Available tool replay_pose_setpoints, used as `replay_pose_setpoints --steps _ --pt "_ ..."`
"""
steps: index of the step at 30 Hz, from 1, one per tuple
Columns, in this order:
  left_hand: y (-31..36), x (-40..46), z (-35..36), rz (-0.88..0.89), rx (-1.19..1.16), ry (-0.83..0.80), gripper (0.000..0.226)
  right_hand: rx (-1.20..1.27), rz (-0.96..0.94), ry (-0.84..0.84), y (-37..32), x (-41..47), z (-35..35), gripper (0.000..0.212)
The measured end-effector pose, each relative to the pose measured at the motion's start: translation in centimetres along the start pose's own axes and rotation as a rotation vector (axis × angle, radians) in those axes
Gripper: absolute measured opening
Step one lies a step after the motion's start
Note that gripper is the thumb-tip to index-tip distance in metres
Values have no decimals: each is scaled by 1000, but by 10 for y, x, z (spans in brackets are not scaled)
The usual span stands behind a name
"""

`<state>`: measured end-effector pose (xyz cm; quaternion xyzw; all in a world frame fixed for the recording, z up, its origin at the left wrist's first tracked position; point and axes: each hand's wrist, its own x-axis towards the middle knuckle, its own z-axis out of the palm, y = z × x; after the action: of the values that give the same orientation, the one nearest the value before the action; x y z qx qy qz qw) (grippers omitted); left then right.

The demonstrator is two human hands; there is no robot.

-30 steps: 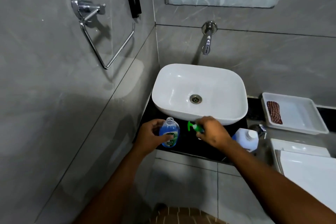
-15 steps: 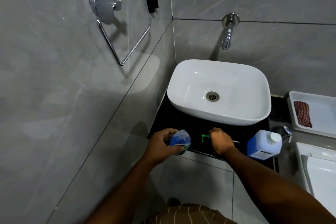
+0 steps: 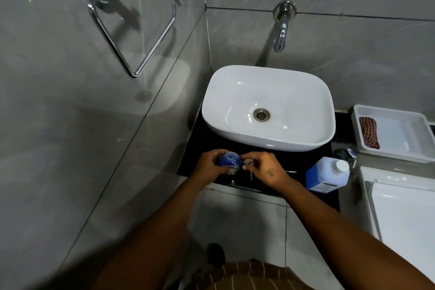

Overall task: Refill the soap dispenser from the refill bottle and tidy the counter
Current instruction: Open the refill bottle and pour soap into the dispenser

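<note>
The soap dispenser [image 3: 229, 162], a small clear bottle of blue liquid with no pump on its neck, stands at the front of the black counter [image 3: 202, 172]. My left hand [image 3: 208, 166] is wrapped around its left side. My right hand [image 3: 264, 168] presses its curled fingertips against the bottle's right side. The green pump [image 3: 251, 176] lies on the counter under my right hand, and its thin tube [image 3: 291, 172] pokes out to the right. The refill bottle [image 3: 326, 175], blue with a white cap on, stands further right, apart from both hands.
A white basin [image 3: 294, 141] sits behind the hands under a wall tap [image 3: 281, 37]. A white tray [image 3: 400, 129] holding a reddish scrubber [image 3: 369, 132] is at the right. A chrome towel ring [image 3: 131, 30] hangs on the left wall. A white toilet tank [image 3: 404, 207] stands at the lower right.
My right hand laid the green pump on the counter and moved left to the dispenser. My left hand has kept hold of the bottle. The camera shifted left and closer.
</note>
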<state>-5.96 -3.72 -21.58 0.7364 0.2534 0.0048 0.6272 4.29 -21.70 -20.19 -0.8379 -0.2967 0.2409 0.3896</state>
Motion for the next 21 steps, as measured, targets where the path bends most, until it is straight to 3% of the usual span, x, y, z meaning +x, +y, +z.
replay_pose_setpoints --steps 5,15,18,21 --pt "-10 13 4 -39 -4 -16 56 -24 54 17 -3 12 4 21" --pt "-12 10 4 -21 65 -48 58 28 152 69 -1 1 8 29" --pt "-1 4 -3 -4 129 -44 70 197 255 202 9 -36 -1 27" --pt "20 0 -7 119 246 87 72 268 513 354 46 -102 -27 18"
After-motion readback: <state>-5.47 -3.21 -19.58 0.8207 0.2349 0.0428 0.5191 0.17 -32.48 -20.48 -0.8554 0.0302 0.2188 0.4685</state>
